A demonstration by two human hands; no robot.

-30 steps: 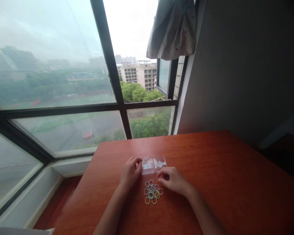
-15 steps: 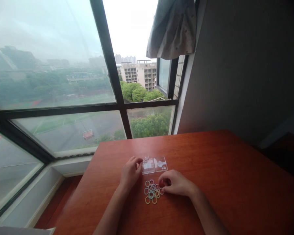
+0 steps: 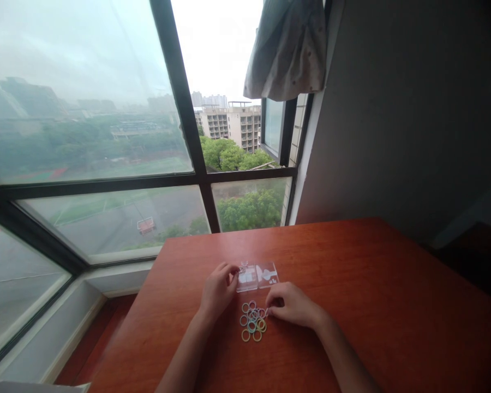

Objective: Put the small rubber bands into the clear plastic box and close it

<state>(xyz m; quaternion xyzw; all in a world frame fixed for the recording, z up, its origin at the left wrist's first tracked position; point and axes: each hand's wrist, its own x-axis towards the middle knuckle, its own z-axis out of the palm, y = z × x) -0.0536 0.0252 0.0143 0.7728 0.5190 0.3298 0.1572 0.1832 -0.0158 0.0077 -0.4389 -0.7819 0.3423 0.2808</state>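
A small clear plastic box (image 3: 257, 276) lies open on the red-brown table (image 3: 352, 273), its two halves side by side. My left hand (image 3: 217, 289) rests at the box's left edge, fingers curled against it. In front of the box sits a heap of several small pastel elastic rings (image 3: 252, 323). My right hand (image 3: 290, 305) is at the heap's right side, fingertips pinched on a ring at its edge. What the left fingertips hold, if anything, is too small to make out.
Large windows (image 3: 106, 136) with dark frames run along the table's far left side, over a low sill. A grey wall (image 3: 393, 109) stands behind the table, and a bunched curtain (image 3: 288, 49) hangs at the top.
My right hand has come down from beside the box to the right edge of the ring heap and pinched there. The left hand has stayed at the box.
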